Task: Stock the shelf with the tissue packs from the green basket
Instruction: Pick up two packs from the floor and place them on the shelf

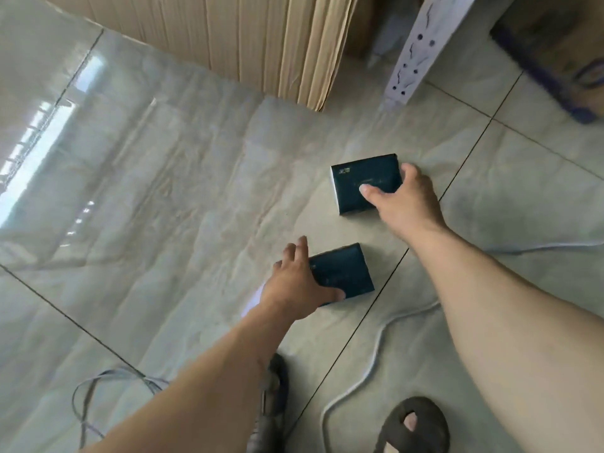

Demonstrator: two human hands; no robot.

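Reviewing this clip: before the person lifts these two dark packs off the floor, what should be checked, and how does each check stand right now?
1. Left hand has the nearer tissue pack in a grip, thumb along its near edge: ok.
2. Right hand grips the farther tissue pack, thumb on top: ok.
3. Packs apart, not overlapping: ok.
4. White cable on the floor clear of both packs: ok, though it runs near the feet.
5. Green basket in view: not ok, not in frame.
6. Free space on the shelf: cannot tell; only a white shelf post shows.
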